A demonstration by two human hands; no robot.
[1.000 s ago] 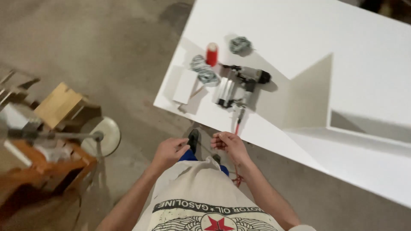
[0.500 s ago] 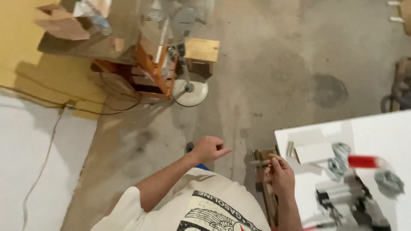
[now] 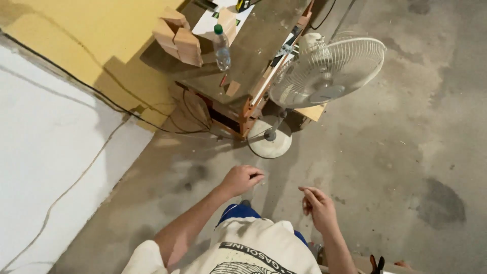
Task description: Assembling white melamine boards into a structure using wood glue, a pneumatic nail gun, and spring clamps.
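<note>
Concrete floor (image 3: 406, 152) lies under both empty hands; left hand (image 3: 242, 178) loosely curled, right hand (image 3: 318, 207) fingers half apart, mid-stride; white fan (image 3: 327, 71) at twelve o'clock beside cluttered tabletop (image 3: 253, 56).

A white pedestal fan (image 3: 327, 71) stands upright on concrete, tilted head against the workbench (image 3: 253, 56).

On the workbench (image 3: 264, 45) ahead of me stands a clear plastic bottle (image 3: 221, 48) with a green cap and a pale label band. At the bench's far end lies a white sheet (image 3: 215, 23) with green marks.
</note>
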